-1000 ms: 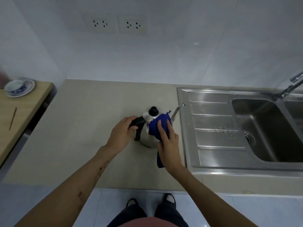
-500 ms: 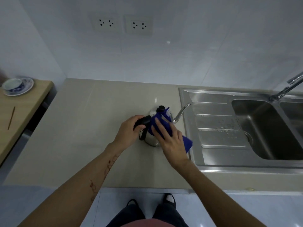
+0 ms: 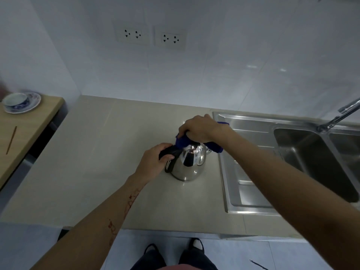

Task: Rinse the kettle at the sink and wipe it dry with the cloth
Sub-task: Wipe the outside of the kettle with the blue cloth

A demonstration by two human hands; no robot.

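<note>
A shiny steel kettle (image 3: 188,166) with a black handle stands upright on the beige counter, just left of the sink's draining board. My left hand (image 3: 153,162) grips the black handle on the kettle's left side. My right hand (image 3: 202,129) presses a dark blue cloth (image 3: 183,142) down onto the kettle's top, hiding the lid and knob. A loose end of the cloth hangs to the right over the spout, which is mostly hidden.
The steel sink (image 3: 303,158) with its draining board lies to the right, the tap (image 3: 339,115) at its far edge. A wooden side table (image 3: 29,125) at the left carries a cup on a saucer (image 3: 20,102) and a thin stick (image 3: 11,140). Wall sockets (image 3: 150,37) sit above.
My right hand has moved with the cloth from the kettle's front side up onto its top. The left hand keeps its grip on the handle.
</note>
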